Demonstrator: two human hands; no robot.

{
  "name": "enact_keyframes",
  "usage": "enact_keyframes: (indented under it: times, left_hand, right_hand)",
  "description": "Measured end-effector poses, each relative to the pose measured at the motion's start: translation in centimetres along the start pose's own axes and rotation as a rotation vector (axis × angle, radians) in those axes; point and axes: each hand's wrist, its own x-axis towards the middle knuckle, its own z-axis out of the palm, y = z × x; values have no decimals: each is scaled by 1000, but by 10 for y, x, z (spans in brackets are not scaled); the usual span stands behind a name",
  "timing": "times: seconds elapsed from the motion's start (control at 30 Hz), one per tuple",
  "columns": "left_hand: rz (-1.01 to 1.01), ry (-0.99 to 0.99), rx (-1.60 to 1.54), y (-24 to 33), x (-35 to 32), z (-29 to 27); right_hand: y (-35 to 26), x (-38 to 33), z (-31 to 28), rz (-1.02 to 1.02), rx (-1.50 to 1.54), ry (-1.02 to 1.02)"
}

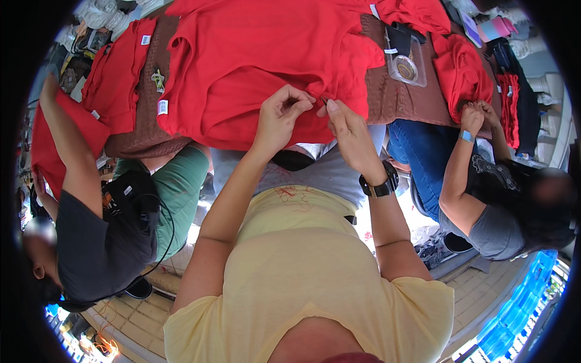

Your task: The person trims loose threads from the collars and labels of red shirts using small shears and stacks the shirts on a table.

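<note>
The left hand (283, 112) pinches the lower edge of a red garment (254, 60), fingers closed narrow on a fold of the cloth. The right hand (346, 124), just beside it at three o'clock, is closed too; something small and thin seems to sit between its fingertips at the hem (too small to tell what). A black wristwatch (380, 184) sits on the right wrist. The garment lies spread over the counter (399, 97), its near edge hanging toward the person's lap.

As a judgement, the work at the hem is midway: loose red threads cling to the yellow shirt (290, 254) at six o'clock, which suggests some trimming is done, while the hands are busy on one spot only, and most of the hem is not being handled.

Outward, at ten o'clock, more red garments (118, 66) with white tags lie on the counter. At one o'clock sits a clear plastic box (407, 66). At three o'clock a co-worker's hands (475, 115) hold another red piece (460, 72); at nine o'clock another person's arm (69, 145) reaches up. The neighbours sit close, crowding the counter on both sides.
</note>
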Motion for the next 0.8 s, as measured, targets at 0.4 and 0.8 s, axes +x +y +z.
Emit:
enact_keyframes:
  times: [0.4,0.8]
  left_hand:
    - [-8,-29,55,7,-6,-1]
    - [-311,-361,657,74,-27,-18]
  right_hand:
    - [21,22,11,131,150,0]
    - [-5,13,-27,159,338,34]
